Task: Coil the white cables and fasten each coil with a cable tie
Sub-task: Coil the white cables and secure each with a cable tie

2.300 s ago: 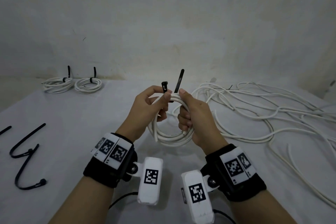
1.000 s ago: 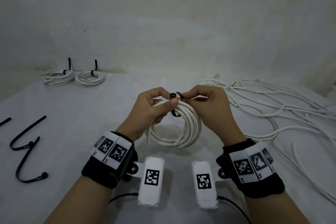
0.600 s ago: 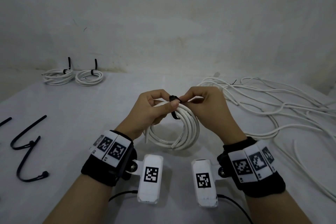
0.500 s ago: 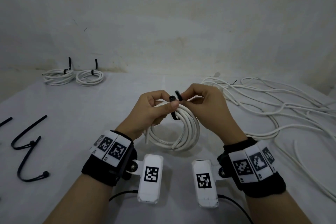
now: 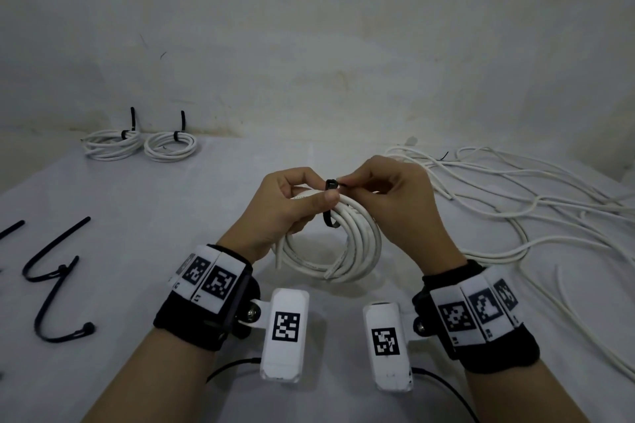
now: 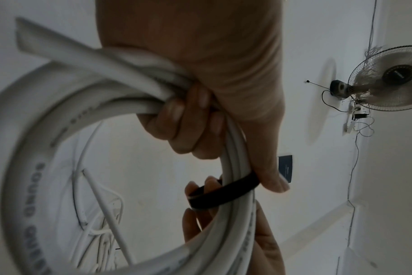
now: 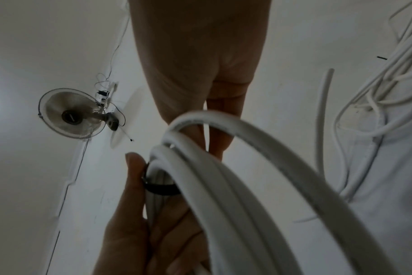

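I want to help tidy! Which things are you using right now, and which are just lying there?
In use: the white coil, the black cable tie, left hand, right hand.

Lying about: two tied coils, spare ties, loose cables, wall fan.

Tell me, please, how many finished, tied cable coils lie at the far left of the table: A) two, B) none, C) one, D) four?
A: two white coils, each bound with a black cable tie, lie side by side by the wall at the far left of the table.
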Available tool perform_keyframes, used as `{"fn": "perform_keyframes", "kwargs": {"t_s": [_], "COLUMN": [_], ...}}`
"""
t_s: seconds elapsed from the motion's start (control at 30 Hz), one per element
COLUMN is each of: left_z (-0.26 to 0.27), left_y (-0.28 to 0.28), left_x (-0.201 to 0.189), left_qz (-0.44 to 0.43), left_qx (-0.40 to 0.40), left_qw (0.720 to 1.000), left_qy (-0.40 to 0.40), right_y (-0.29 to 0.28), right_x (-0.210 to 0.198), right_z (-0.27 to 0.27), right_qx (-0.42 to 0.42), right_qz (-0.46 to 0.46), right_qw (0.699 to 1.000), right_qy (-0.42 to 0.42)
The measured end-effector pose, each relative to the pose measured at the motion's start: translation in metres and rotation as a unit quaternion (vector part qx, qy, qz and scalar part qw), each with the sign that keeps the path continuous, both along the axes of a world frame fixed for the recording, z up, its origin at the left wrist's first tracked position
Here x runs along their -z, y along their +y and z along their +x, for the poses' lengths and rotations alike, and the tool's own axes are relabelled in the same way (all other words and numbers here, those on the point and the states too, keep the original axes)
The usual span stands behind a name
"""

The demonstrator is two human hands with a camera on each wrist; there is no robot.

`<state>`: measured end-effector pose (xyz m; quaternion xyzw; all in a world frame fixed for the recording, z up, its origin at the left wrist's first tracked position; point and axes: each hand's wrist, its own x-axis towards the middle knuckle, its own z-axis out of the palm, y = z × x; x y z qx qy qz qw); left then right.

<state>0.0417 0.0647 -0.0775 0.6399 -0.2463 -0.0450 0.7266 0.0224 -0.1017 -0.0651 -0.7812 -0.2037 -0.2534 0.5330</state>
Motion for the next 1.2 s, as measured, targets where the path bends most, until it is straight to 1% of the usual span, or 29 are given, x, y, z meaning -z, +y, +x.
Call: {"fn": "perform_keyframes", "kwargs": {"t_s": [0.3, 0.4, 0.53, 0.67, 0.8, 1.0, 1.1, 1.2], "left_z": [-0.001, -0.002, -0.004, -0.003, -0.005, -0.007, -0.008, -0.011], "left_y": [0.000, 0.000, -0.001, -0.001, 0.000, -0.002, -0.003, -0.005], "left_x": [-0.001, -0.003, -0.003, -0.005, -0.006, -0.007, -0.007, -0.008], "left_qz": [0.021, 0.032, 0.036, 0.025, 0.052, 0.097, 0.114, 0.112], "left_qx": [0.005, 0.011, 0.006, 0.001, -0.019, -0.048, -0.060, -0.064], "left_qw": [1.000, 0.999, 0.999, 0.999, 0.998, 0.994, 0.992, 0.992], "left_qy": [0.002, 0.013, 0.037, 0.039, 0.027, 0.016, 0.005, 0.003], "right_y": [0.000, 0.000, -0.001, -0.002, -0.001, 0.000, -0.001, -0.001], "right_x": [-0.001, 0.001, 0.001, -0.002, -0.006, -0.006, -0.006, -0.004], "right_z": [0.001, 0.001, 0.000, -0.002, -0.004, -0.006, -0.006, -0.003], "right_qx": [-0.030, -0.039, -0.053, -0.055, -0.055, -0.076, -0.066, -0.037], "right_qz": [0.011, 0.010, -0.003, -0.019, -0.015, -0.041, -0.066, -0.122], "right_qw": [0.999, 0.999, 0.999, 0.998, 0.998, 0.996, 0.996, 0.992], "right_qy": [0.020, 0.015, -0.008, 0.002, 0.015, 0.002, -0.013, -0.010]}}
